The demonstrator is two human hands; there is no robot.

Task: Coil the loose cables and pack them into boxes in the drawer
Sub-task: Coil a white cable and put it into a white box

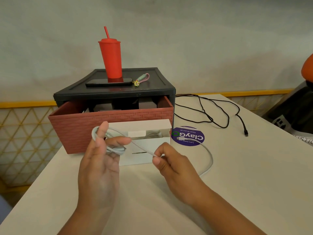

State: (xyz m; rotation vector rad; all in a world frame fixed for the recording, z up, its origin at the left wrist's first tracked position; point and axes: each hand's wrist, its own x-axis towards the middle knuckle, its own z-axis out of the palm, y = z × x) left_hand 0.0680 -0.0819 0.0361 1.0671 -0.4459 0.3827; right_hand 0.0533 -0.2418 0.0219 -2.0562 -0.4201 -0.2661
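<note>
Left hand (100, 160) fingers hold the part-wound white cable (117, 150), right hand (171, 161) fingers pinch its loose length; black cable (210, 119) lies uncoiled on the worktop (237, 184), boxing remains

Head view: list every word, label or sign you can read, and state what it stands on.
"ClayGo": round purple sticker on the white table, upside down.
"Clean as you go": same sticker, small print.
"Let's keep...": same sticker; the rest is blurred and crossed by the white cable.
"STIC": cut-off letters on a white object at the right edge.
Nothing else is legible.
</note>
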